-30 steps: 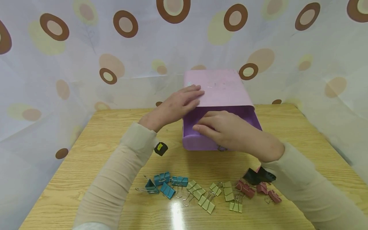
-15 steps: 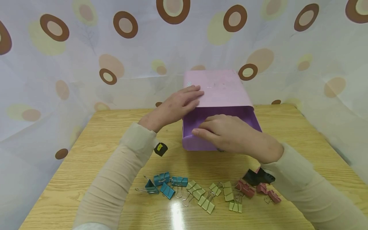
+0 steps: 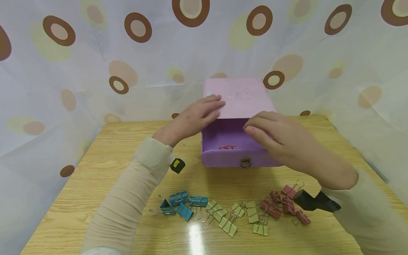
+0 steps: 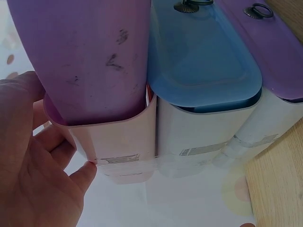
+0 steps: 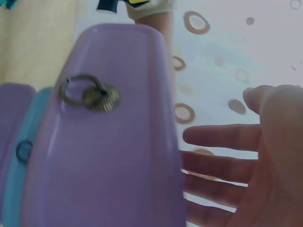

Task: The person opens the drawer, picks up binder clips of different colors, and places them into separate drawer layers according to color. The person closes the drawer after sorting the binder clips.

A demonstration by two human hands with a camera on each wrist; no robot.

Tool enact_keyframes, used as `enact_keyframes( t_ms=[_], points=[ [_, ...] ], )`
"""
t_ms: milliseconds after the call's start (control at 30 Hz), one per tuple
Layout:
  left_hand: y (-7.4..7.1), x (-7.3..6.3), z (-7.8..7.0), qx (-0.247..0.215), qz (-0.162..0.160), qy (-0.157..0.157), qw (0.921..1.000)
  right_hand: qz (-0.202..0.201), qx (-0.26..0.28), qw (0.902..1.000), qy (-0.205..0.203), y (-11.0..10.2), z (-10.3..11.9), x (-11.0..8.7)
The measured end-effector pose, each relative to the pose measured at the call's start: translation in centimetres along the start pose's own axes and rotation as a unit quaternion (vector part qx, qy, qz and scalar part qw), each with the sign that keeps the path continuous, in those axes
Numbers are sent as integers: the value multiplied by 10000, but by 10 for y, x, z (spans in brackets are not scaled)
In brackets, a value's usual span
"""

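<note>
A pink-topped drawer cabinet (image 3: 242, 101) stands on the table with its upper purple drawer (image 3: 220, 158) pulled out. Inside the drawer, near its front, lie small red binder clips (image 3: 227, 147); their number is hard to tell. My left hand (image 3: 200, 113) rests on the cabinet's top left edge; in the left wrist view its fingers lie along the pink casing (image 4: 113, 146). Over the drawer's right side is my right hand (image 3: 283, 145), holding nothing visible. Its fingers look fairly straight beside the purple drawer front (image 5: 113, 165) in the right wrist view.
Blue binder clips (image 3: 178, 198), yellow binder clips (image 3: 216, 210) and red binder clips (image 3: 271, 209) lie in a row near the table's front. A blue drawer (image 4: 203, 52) and another purple drawer (image 4: 270, 47) sit below the open one. A patterned curtain hangs behind.
My right hand has moved right and away from the middle of the drawer, uncovering the red clips inside and the ring handle. The left hand has stayed in place.
</note>
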State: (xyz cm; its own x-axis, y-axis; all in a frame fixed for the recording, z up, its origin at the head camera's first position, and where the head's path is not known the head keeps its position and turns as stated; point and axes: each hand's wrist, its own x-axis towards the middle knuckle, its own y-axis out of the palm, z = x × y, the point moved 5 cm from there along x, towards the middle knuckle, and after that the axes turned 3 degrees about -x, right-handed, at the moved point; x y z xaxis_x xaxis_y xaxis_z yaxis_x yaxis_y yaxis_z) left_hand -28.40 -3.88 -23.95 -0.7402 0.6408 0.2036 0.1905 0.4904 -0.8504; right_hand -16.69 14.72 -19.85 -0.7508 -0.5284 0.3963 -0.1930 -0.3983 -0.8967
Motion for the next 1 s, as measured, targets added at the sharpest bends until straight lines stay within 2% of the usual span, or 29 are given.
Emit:
enact_keyframes(
  t_ms=[233,433,733,1000],
  points=[
    [1,-1,0,-5,-6,24,10000,-1019,-127,9946,-117,-27,-12,-27],
    [1,-1,0,6,-20,51,10000,-1481,-233,9886,122,-33,-26,-51],
    [0,-2,-1,-24,-51,72,10000,-1238,-501,9882,751,-25,-51,-82],
    [-1,-4,2,-77,-66,40,9999,-786,-518,9875,1264,-2,-76,-105]
  ],
)
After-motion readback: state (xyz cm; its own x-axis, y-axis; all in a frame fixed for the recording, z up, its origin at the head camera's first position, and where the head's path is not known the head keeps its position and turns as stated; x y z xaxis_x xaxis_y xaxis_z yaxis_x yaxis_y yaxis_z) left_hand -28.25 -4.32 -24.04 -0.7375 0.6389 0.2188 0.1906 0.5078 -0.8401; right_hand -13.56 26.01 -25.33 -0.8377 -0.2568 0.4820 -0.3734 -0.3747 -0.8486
